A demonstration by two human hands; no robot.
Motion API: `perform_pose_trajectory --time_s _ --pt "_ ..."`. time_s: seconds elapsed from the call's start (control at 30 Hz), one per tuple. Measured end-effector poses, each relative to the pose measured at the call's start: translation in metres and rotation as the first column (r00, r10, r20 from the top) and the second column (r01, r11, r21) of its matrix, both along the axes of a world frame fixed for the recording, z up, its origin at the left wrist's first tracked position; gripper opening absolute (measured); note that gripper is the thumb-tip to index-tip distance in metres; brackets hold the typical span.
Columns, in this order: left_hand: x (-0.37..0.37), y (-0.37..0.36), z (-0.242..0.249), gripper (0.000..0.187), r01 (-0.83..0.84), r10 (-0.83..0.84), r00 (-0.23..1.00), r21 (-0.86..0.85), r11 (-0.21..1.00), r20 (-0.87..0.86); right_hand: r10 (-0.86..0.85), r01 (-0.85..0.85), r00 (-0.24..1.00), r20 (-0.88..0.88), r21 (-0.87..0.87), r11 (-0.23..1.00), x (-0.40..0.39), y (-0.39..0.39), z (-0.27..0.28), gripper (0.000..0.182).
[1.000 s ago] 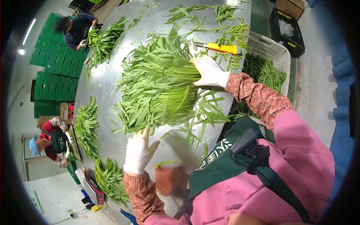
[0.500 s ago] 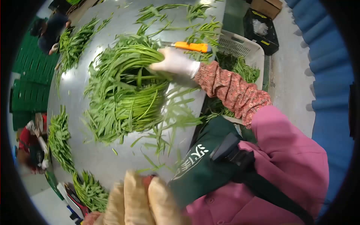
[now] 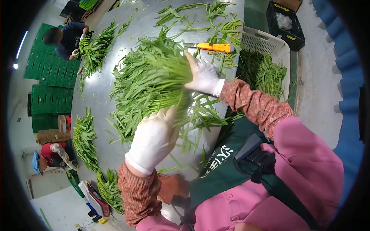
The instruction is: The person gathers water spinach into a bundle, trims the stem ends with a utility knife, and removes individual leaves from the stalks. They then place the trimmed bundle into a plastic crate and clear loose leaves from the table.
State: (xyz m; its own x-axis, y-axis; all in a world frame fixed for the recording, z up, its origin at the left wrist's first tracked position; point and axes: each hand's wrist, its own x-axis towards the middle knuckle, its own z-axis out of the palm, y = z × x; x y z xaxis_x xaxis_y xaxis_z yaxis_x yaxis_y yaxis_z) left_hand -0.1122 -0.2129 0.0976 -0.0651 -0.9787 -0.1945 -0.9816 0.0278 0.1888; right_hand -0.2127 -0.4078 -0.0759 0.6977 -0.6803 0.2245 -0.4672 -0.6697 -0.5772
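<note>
A large heap of leafy green stems [image 3: 150,73] lies on the metal table [image 3: 102,111]. My right hand [image 3: 204,75], in a white glove, is at the heap's right side with thumb and fingers spread around the stem ends. At the heap's lower edge is my left hand [image 3: 154,138], also white-gloved, seen from the back; its fingertips reach in at the stems and are partly hidden. The stems between the two hands are blurred. Just above my right hand lies an orange-handled knife [image 3: 216,47].
A white crate [image 3: 283,54] of greens stands right of the table, with a black crate [image 3: 287,29] beyond. More bunches [image 3: 85,140] line the far edge. Two co-workers [image 3: 69,40] [image 3: 52,156] stand across the table. A red scale [image 3: 98,200] sits lower left.
My left hand has come up from the bottom edge to the heap. My right hand has opened wider at the stem ends. The whole view has shifted, bringing the co-workers further into sight.
</note>
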Motion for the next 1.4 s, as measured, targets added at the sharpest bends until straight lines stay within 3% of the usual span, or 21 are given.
perform_pose_trajectory --time_s 0.03,0.07,0.17,0.2,0.3,0.37,0.47,0.57,0.6,0.67,0.7,0.73,0.87,0.97,1.03,1.13,1.17,1.23,1.3,1.37,1.4 --pt "0.004 -0.004 -0.006 0.045 0.011 -0.011 1.0 -0.013 1.0 -0.01 -0.009 0.011 1.0 0.02 -0.128 0.992 0.001 0.003 -0.009 0.109" --pt "0.003 -0.009 -0.008 0.046 -0.051 0.05 0.998 0.044 0.998 0.028 -0.005 0.011 0.999 0.032 -0.174 0.985 0.001 0.003 -0.017 0.108" --pt "0.012 -0.027 -0.031 0.048 -0.01 0.021 0.969 -0.043 0.999 0.247 0.029 -0.017 0.999 0.042 -0.265 0.964 0.0 0.005 -0.024 0.104" --pt "0.011 -0.038 -0.033 0.057 -0.075 0.063 0.969 0.04 0.996 0.237 0.05 -0.041 0.998 0.027 -0.278 0.96 -0.001 0.002 -0.024 0.102" --pt "0.016 -0.063 -0.076 0.068 0.13 0.029 0.91 -0.349 0.928 0.414 0.134 -0.103 0.988 0.08 -0.306 0.946 -0.001 0.001 -0.026 0.087" --pt "0.023 -0.083 -0.103 0.076 0.226 0.007 0.842 -0.364 0.904 0.54 0.173 -0.135 0.98 0.096 -0.314 0.94 0.002 0.0 -0.025 0.075" --pt "0.039 -0.107 -0.117 0.075 0.206 -0.004 0.909 -0.441 0.874 0.416 0.206 -0.199 0.978 0.031 -0.163 0.967 -0.002 -0.009 -0.001 0.065" --pt "0.049 -0.121 -0.121 0.07 0.213 -0.052 0.943 -0.476 0.853 0.329 0.222 -0.211 0.956 0.192 -0.079 0.974 -0.007 -0.015 -0.003 0.059" --pt "0.05 -0.122 -0.121 0.068 0.207 -0.068 0.951 -0.459 0.864 0.302 0.284 -0.285 0.937 0.205 -0.024 0.958 -0.01 -0.02 -0.003 0.061" --pt "0.056 -0.123 -0.116 0.064 0.186 -0.085 0.968 -0.441 0.878 0.238 0.249 -0.245 0.929 0.275 -0.049 0.968 -0.016 -0.022 -0.011 0.069" --pt "0.057 -0.122 -0.116 0.064 0.127 -0.044 0.983 -0.494 0.86 0.177 0.233 -0.225 0.922 0.311 -0.061 0.972 -0.02 -0.022 -0.012 0.073" --pt "0.06 -0.121 -0.115 0.062 0.089 -0.016 0.99 -0.522 0.848 0.142 0.196 -0.214 0.95 0.244 0.05 0.976 -0.028 -0.023 -0.006 0.082" --pt "0.072 -0.119 -0.097 0.046 -0.151 0.126 0.988 -0.654 0.741 -0.085 0.091 -0.135 0.959 0.269 0.152 0.979 -0.037 -0.031 -0.013 0.081" --pt "0.096 -0.119 -0.094 0.042 -0.446 0.18 0.862 -0.54 0.714 -0.474 0.057 -0.027 0.926 0.373 -0.086 0.996 -0.034 -0.031 -0.016 0.08" --pt "0.091 -0.118 -0.08 0.038 -0.537 0.191 0.756 -0.426 0.728 -0.627 0.074 -0.056 0.88 0.469 -0.053 0.997 -0.029 -0.03 -0.001 0.081" --pt "0.095 -0.118 -0.08 0.037 -0.574 0.174 0.684 -0.376 0.727 -0.708 0.076 -0.083 0.844 0.531 -0.011 0.996 -0.013 -0.027 0.009 0.081" --pt "0.095 -0.117 -0.081 0.038 -0.583 0.16 0.654 -0.359 0.729 -0.739 0.056 -0.196 0.83 0.555 0.197 0.96 -0.006 -0.028 0.014 0.081" --pt "0.093 -0.117 -0.08 0.042 -0.523 0.174 0.732 -0.381 0.763 -0.659 -0.002 -0.403 0.809 0.588 0.557 0.726 0.003 -0.03 0.027 0.082" --pt "0.093 -0.115 -0.081 0.044 -0.426 0.193 0.846 -0.411 0.806 -0.498 0.046 -0.558 0.687 0.725 0.487 0.672 0.019 -0.031 0.027 0.069" --pt "0.085 -0.118 -0.078 0.057 -0.416 0.227 0.854 -0.356 0.837 -0.467 0.079 -0.548 0.638 0.766 0.38 0.745 0.035 -0.036 0.023 0.052" --pt "0.083 -0.119 -0.077 0.06 -0.404 0.183 0.828 -0.337 0.851 -0.53 0.033 -0.56 0.653 0.757 0.453 0.693 0.026 -0.036 0.041 0.04"
